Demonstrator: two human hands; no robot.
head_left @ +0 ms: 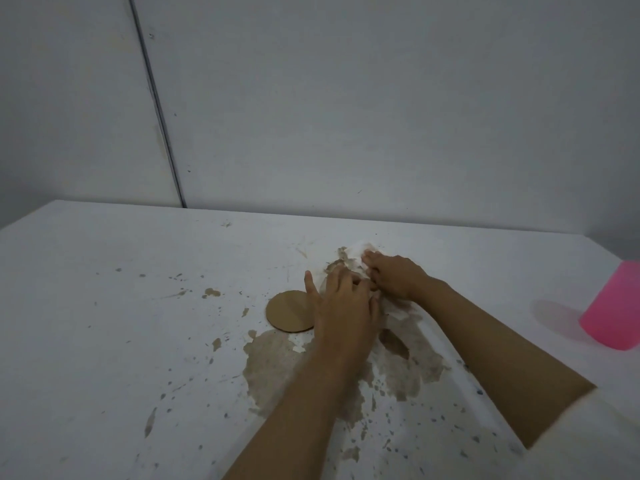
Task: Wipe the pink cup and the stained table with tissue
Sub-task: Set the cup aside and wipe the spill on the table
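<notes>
A white tissue [356, 252], soiled brown in places, lies on the white table [104, 306] under both hands. My left hand [341, 303] presses down on its near part, fingers spread. My right hand [394, 277] is bunched on the tissue just to the right, fingers curled into it. A large brown stain [273, 362] spreads on the table below my forearms, with smaller splashes around it. The pink cup [613, 306] stands upside down at the right edge of the view, apart from both hands.
A round brown coaster [287, 311] lies flat just left of my left hand. A grey wall [346, 116] rises directly behind the table's back edge. Small brown specks [211, 292] dot the table's left and front areas.
</notes>
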